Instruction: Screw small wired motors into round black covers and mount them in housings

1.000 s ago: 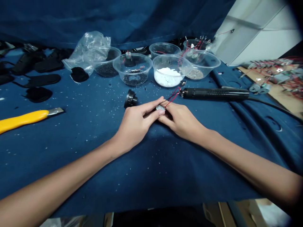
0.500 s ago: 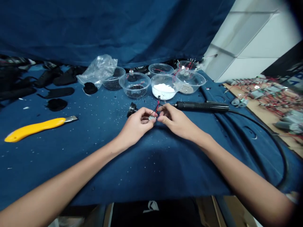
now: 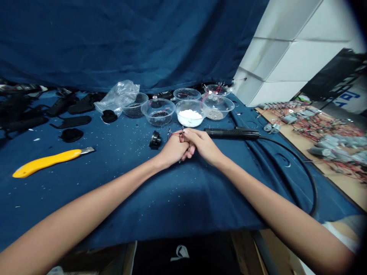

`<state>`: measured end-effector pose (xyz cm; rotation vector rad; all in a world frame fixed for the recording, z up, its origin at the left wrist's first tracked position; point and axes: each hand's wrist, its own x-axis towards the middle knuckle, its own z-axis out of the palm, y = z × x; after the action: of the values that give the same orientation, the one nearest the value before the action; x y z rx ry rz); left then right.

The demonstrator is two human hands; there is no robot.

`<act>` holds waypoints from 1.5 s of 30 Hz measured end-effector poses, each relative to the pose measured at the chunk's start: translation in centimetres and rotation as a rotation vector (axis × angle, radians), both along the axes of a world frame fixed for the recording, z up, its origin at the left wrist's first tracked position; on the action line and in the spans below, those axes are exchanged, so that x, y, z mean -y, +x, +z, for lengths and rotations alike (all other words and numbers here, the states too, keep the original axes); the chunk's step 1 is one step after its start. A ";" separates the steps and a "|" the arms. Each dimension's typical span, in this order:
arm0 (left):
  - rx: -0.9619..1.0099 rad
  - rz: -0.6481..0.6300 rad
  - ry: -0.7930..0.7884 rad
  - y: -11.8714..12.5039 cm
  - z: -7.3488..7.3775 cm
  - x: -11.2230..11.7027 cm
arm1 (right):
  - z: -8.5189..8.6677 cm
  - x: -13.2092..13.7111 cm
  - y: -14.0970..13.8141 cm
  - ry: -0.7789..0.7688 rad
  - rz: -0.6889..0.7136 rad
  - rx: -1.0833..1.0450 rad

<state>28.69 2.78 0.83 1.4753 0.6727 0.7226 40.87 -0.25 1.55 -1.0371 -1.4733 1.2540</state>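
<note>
My left hand (image 3: 172, 149) is closed, with thin red and black wires (image 3: 181, 136) coming out at its fingers. The small part on these wires is mostly hidden by the fingers. My right hand (image 3: 205, 146) presses against the left one, its thumb and fingers pinching at the wires. Just left of my hands lies a black round threaded piece (image 3: 155, 140). To the right, a black electric screwdriver (image 3: 233, 133) rests on the blue cloth, its tip hidden behind my right hand.
A yellow utility knife (image 3: 53, 162) lies at left, blade exposed. Behind my hands stand clear bowls of black bits (image 3: 158, 110), white pieces (image 3: 189, 116) and small screws (image 3: 215, 113). Wired motors (image 3: 338, 147) crowd a board at right. The screwdriver's cable (image 3: 304, 168) curves along the cloth.
My hands have come together, and the right one has closed at the wires. The pale part seen in my left fingers is now hidden. The whole view has shifted slightly.
</note>
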 end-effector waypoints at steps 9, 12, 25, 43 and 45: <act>0.135 -0.028 -0.072 -0.2 -0.8 0.8 | 0.9 0.0 -1.3 0.034 -0.083 0.005; 0.092 0.062 -0.001 -0.2 -1.4 1.1 | 0.9 0.1 -2.3 0.060 -0.074 0.026; 0.067 0.220 0.109 -0.1 -2.4 1.6 | -0.7 0.0 -3.2 0.252 -0.136 0.058; 0.121 0.080 -0.434 0.5 0.2 0.7 | 0.3 -1.4 -2.8 -0.292 -0.178 -0.173; 0.190 0.027 -0.592 0.2 1.0 0.5 | 0.5 -1.4 -2.8 -0.339 -0.189 -0.234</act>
<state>28.93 2.29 1.86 0.8468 0.6863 0.6052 38.12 1.19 2.00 -1.1737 -0.9817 1.4622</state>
